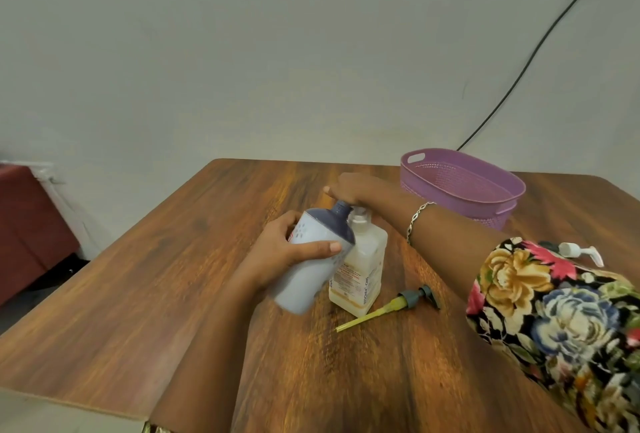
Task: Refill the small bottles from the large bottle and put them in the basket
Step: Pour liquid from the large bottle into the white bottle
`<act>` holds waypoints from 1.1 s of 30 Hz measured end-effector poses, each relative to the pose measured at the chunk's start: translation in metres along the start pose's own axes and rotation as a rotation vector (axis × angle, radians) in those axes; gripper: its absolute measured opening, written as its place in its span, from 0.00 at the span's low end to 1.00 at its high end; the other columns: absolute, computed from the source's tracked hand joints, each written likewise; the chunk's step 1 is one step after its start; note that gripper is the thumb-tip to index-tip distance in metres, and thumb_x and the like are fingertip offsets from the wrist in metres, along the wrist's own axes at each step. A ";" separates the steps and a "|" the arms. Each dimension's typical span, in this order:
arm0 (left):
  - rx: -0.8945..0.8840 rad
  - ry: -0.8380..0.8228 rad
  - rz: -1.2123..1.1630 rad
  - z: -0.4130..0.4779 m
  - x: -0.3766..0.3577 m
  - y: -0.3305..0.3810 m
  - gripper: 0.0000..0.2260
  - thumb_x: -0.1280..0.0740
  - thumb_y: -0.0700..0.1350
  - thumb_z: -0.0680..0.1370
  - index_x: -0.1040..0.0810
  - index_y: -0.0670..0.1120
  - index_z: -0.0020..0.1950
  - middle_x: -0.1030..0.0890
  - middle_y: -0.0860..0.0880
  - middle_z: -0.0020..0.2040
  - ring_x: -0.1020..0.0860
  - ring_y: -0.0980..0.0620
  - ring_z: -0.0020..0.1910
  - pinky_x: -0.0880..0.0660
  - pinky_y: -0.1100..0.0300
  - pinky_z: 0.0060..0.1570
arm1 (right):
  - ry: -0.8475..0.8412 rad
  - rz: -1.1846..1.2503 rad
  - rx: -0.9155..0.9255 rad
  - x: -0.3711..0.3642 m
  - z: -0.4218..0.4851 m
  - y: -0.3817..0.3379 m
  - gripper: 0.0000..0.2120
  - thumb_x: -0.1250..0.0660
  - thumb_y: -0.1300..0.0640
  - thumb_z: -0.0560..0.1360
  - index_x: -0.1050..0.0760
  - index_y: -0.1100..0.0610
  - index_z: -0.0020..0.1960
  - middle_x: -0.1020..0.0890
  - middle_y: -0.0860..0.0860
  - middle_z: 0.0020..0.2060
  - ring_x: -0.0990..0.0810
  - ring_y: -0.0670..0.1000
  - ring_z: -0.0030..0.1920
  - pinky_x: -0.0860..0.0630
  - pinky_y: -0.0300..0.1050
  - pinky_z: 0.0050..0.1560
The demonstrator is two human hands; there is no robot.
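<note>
So that its neck meets the clear bottle [363, 259] standing mid-desk [173, 276], the blue bottle [304, 280] is gripped tilted by the left hand [277, 252]; the right hand [349, 188] at the necks cannot be judged; the basket [485, 211] is kept near.

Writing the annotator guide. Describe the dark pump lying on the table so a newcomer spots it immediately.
On the wooden table, find the clear bottle of pale yellowish liquid standing mid-table. Just to its right, nearer the camera, the dark pump lies flat. Unlike the white pump farther right by the floral sleeve, it has a grey head and a long yellow tube.
</note>
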State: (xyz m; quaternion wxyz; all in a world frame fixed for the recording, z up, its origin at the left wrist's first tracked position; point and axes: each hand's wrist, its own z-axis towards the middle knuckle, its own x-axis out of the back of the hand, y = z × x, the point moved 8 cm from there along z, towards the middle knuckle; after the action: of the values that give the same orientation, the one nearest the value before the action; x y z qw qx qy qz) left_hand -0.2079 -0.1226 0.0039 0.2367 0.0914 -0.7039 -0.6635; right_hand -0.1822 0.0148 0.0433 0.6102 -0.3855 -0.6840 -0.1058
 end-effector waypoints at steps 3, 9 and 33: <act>0.007 -0.012 -0.002 0.000 -0.001 -0.001 0.34 0.24 0.57 0.55 0.28 0.48 0.58 0.19 0.43 0.50 0.17 0.42 0.42 0.20 0.51 0.37 | 0.063 -0.001 -0.023 0.005 0.003 0.003 0.19 0.48 0.54 0.82 0.41 0.53 0.32 0.35 0.51 0.32 0.33 0.48 0.33 0.33 0.40 0.39; -0.012 -0.002 0.008 0.002 0.000 0.007 0.34 0.24 0.57 0.55 0.27 0.47 0.58 0.18 0.44 0.50 0.17 0.43 0.42 0.20 0.51 0.38 | -0.097 0.207 0.055 0.006 0.001 -0.002 0.28 0.49 0.42 0.80 0.26 0.65 0.61 0.23 0.60 0.59 0.23 0.60 0.56 0.27 0.49 0.48; 0.008 -0.028 -0.004 0.000 -0.001 0.009 0.33 0.24 0.56 0.55 0.26 0.46 0.56 0.18 0.43 0.47 0.17 0.42 0.39 0.21 0.53 0.34 | 0.088 0.091 0.046 0.011 0.014 0.002 0.27 0.49 0.41 0.80 0.24 0.63 0.53 0.22 0.59 0.54 0.23 0.56 0.51 0.28 0.48 0.52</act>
State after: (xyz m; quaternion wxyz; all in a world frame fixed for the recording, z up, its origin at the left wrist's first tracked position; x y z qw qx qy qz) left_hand -0.2052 -0.1217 0.0124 0.2251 0.0842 -0.7097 -0.6622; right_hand -0.1905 0.0292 0.0498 0.6525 -0.3971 -0.6405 -0.0791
